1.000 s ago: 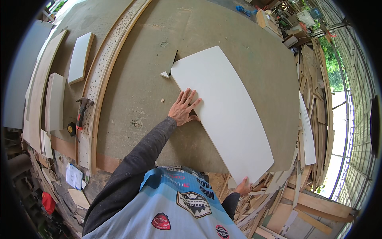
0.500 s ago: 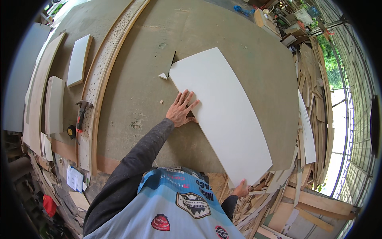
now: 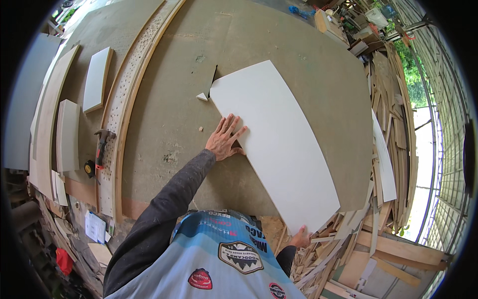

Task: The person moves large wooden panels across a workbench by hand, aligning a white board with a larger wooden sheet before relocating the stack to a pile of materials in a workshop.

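Touching a curve-edged white panel [image 3: 281, 144], seemingly stiff, best held by its edges, left grip [image 3: 225, 141] lay spread; right grip [image 3: 300, 239] pinched its near end.

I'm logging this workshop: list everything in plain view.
Work surface: one, grey-brown, centre
Panel: one, white, against both hands
Triangular offcut: one, white, left of panel
Chip: one, brown, nearer than offcut
Perforated strip: one, pale, left
Hammer: one, dark and red, on strip
Tape measure: one, black and yellow, beside hammer
Short pieces: at least two, white, left of strip
Papers: count unclear, white, lower left
Red item: one, red, lower left
Curved strip: one, white, right
Scrap wood: many, mixed browns, right
Shirt: one, light blue, bottom
Left hand: one, bare, panel's left edge
Right hand: one, bare, panel's near end
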`<state>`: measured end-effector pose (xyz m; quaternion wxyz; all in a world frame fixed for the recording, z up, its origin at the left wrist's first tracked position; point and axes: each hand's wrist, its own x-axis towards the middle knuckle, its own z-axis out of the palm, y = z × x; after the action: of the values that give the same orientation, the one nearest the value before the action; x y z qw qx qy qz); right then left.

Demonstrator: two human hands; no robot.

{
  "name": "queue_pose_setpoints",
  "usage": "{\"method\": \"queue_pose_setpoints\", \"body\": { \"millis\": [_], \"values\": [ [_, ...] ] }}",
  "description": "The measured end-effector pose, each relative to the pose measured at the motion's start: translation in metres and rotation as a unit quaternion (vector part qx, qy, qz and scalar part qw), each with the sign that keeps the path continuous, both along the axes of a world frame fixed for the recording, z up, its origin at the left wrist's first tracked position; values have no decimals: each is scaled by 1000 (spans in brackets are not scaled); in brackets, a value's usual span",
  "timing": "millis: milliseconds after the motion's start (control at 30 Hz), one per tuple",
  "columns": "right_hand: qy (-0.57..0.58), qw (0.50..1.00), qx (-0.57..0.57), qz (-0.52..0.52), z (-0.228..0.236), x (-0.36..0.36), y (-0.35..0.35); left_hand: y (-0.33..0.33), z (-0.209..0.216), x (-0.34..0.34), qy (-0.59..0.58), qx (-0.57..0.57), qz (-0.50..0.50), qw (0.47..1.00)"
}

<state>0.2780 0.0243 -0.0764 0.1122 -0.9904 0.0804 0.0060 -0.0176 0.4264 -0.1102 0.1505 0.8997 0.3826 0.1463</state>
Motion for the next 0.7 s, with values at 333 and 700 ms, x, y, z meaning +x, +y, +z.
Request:
{"method": "queue_pose_setpoints", "body": {
  "millis": [333,700],
  "values": [
    [11,998,36,43,5,-11,-8,-1,1,-4,-3,0,-6,1000],
    [-9,998,14,57,-15,-5,-24,-1,-3,-8,5,3,-2,1000]
  ]
}}
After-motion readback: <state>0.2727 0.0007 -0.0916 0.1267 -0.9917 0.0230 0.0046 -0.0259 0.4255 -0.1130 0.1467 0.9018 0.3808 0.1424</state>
